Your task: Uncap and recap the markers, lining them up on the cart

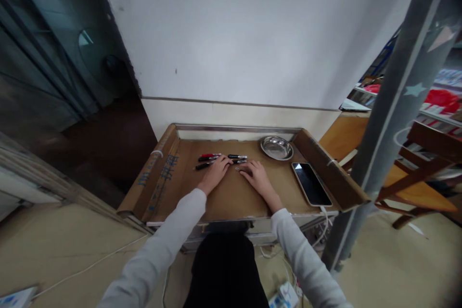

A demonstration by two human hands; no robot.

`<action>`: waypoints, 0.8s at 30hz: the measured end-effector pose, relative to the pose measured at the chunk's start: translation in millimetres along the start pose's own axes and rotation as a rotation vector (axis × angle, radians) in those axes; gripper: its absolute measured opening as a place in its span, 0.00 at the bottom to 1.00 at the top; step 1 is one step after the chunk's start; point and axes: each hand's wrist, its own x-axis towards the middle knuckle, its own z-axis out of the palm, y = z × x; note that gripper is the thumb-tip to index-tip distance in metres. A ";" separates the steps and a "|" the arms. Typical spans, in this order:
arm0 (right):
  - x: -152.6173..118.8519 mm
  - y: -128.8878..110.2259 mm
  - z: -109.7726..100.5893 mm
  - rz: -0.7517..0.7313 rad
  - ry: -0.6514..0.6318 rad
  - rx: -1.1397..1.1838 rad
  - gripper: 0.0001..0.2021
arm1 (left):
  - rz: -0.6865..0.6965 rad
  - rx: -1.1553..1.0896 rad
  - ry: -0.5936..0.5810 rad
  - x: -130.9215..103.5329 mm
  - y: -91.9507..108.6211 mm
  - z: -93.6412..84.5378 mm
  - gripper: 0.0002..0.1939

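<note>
On a brown cardboard-lined tabletop [224, 197], my left hand [218, 171] lies palm down with fingers stretched forward among several pens. Its fingertips reach the near end of a black pen [238, 161]. Another black pen [203, 166] sticks out to the left of this hand, and a red pen [209, 156] lies just behind it. Farther back is a black pen with a light section [237, 156]. My right hand [258, 178] rests on the cardboard, thumb and fingertips closed at a small silvery piece [237, 169] too small to name.
A round steel dish [276, 148] stands at the back right. A smartphone [311, 184] with a white cable [327, 219] lies along the right side. Raised cardboard edges [151, 178] flank the tabletop. A wall rises behind, and a grey post [375, 120] stands to the right.
</note>
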 end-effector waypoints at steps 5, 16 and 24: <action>1.0 1.0 -1.6 0.079 -0.015 -0.137 0.10 | 0.032 0.065 0.004 -2.8 17.0 -1.8 0.10; 12.3 -8.1 4.0 0.110 0.071 -0.394 0.10 | -0.049 0.163 0.027 10.7 17.8 9.5 0.06; -3.9 -4.3 0.0 0.189 0.130 -0.226 0.11 | -0.272 0.365 0.248 -27.3 17.2 -26.2 0.09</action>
